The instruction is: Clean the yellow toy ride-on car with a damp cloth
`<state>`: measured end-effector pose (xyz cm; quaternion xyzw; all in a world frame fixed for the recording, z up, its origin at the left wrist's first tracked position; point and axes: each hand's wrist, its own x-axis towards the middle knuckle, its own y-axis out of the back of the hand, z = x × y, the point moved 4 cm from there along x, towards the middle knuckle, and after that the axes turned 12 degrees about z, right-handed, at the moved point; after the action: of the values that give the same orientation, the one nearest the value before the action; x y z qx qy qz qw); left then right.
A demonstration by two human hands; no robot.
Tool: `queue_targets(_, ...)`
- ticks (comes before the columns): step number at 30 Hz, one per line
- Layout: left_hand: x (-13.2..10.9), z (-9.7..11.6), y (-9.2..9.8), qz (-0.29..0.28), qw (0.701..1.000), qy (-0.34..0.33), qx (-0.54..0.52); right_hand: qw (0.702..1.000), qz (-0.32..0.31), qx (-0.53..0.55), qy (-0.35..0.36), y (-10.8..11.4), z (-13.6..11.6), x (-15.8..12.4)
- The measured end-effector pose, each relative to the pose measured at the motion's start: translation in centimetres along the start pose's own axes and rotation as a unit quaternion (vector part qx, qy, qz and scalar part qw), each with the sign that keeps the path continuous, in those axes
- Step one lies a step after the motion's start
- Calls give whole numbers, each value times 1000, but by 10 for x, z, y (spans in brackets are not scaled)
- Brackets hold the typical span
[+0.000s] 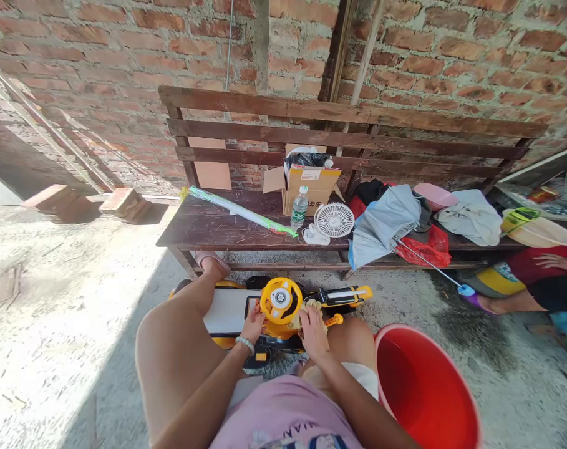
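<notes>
Between my legs stands a yellow and black ride-on toy car with a pale grey seat (220, 312). Its yellow steering wheel (281, 300) faces up. At the left rim of the wheel is my left hand (254, 325), fingers bent round the edge, a beaded bracelet on the wrist. Just right of the wheel, my right hand (313, 332) presses a crumpled, yellowish cloth (312, 307) against the car's front part. The cloth partly hides what lies under it. Beyond the cloth extends a yellow and black front attachment (344, 295).
A large red bucket (428, 386) stands by my right leg. Ahead is a wooden bench (246, 234) bearing a cardboard box (311, 187), a water bottle (299, 209), a white fan (334, 220) and a folded silver umbrella (386, 218). Another person's foot and hand (561, 262) show at far right.
</notes>
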<state>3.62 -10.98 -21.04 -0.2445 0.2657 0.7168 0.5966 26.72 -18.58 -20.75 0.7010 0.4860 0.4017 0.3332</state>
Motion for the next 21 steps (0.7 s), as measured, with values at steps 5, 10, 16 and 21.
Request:
queue_targets(5, -1, 0, -2, -5, 1000, -13, 10, 998, -11, 11, 54, -9, 17, 20)
queue_targets(10, -1, 0, 1, -4, 999, -25, 24, 998, 0, 1, 68, -9, 16, 23)
queue_targets(16, -5, 1, -1, -16, 999, -21, 33, 998, -44, -34, -6, -17, -5, 24)
queue_targets(21, -11, 4, -1, -31, 997, -71, 25, 996, -68, 36, 33, -19, -42, 50)
